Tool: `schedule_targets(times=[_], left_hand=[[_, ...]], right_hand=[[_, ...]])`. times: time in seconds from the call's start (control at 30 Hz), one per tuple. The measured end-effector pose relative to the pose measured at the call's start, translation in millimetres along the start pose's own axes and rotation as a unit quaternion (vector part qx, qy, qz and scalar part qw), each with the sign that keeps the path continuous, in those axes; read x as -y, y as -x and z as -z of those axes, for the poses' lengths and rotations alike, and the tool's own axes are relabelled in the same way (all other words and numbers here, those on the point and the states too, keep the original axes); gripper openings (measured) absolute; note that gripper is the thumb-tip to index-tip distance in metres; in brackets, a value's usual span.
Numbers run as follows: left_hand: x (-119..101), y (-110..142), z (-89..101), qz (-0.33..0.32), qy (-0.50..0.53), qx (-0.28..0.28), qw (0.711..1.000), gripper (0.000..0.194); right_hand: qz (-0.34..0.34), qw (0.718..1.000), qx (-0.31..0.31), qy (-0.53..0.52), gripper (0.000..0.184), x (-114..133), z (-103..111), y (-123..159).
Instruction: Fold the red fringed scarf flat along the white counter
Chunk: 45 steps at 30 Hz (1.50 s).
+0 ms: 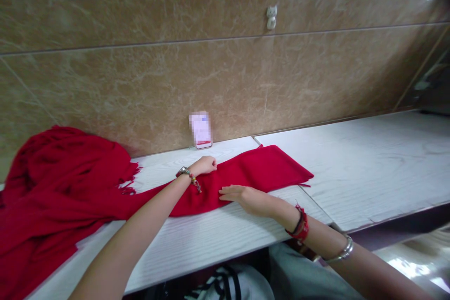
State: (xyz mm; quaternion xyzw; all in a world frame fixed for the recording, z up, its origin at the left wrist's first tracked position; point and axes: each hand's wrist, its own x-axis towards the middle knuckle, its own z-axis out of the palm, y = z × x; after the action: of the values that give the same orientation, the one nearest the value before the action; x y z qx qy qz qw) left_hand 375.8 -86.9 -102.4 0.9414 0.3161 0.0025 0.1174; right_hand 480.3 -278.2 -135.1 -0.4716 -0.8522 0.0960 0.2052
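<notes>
A long red scarf [267, 168] lies across the white table [369, 168]. One folded band of it stretches right, and the rest is bunched in a heap at the left [59, 183] with a fringe showing. My left hand [206, 165] is curled, its fingers pinching the far edge of the folded band. My right hand [241, 195] lies flat with its fingers stretched out, pressing down on the near edge of the same band. Both wrists carry bracelets.
A small card with a red base [201, 130] leans against the brown marble wall [225, 70] just behind the scarf. A white hook [271, 16] is fixed on the wall above. A seam splits the tabletop [309, 199] into two boards. A bag [228, 286] sits under the table's front edge.
</notes>
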Motion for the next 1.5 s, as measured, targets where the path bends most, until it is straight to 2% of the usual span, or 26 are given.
schedule_targets(times=[0.2,0.43,0.57,0.7,0.87,1.03,1.13,1.3,1.4,1.5], left_hand=[[10,-12,9.3,0.004,-0.016,-0.029,0.999,0.018],[20,-17,11.0,-0.013,0.031,0.036,0.999,0.027],[26,-18,18.8,-0.016,0.047,0.061,0.997,0.016],[23,-19,19.9,-0.005,0.037,0.043,0.998,0.019],[13,-14,5.2,0.002,0.007,0.000,1.000,0.030],[8,-12,1.1,0.003,0.003,-0.025,1.000,0.022],[10,-14,6.4,0.002,0.021,-0.009,1.000,0.015],[21,-14,13.5,-0.001,0.064,0.006,0.998,0.024],[31,-9,19.4,-0.004,0.081,0.041,0.996,0.028],[41,-1,28.0,-0.012,0.100,0.082,0.992,0.023]], right_hand=[[0.003,1.000,0.003,0.001,0.056,1,1,0],[0.006,0.999,0.023,0.026,0.057,3,5,0],[-0.006,0.999,0.034,0.026,0.056,7,8,0],[-0.007,0.999,0.028,0.030,0.054,8,10,0],[-0.003,0.999,0.026,0.036,0.056,7,8,0],[0.001,0.999,0.019,0.038,0.055,7,7,0],[0.001,0.999,0.009,0.032,0.054,7,7,0],[0.006,0.999,-0.002,0.035,0.054,4,5,1],[0.009,0.999,-0.002,0.039,0.054,2,3,1],[0.015,0.999,-0.005,0.034,0.055,1,2,1]])
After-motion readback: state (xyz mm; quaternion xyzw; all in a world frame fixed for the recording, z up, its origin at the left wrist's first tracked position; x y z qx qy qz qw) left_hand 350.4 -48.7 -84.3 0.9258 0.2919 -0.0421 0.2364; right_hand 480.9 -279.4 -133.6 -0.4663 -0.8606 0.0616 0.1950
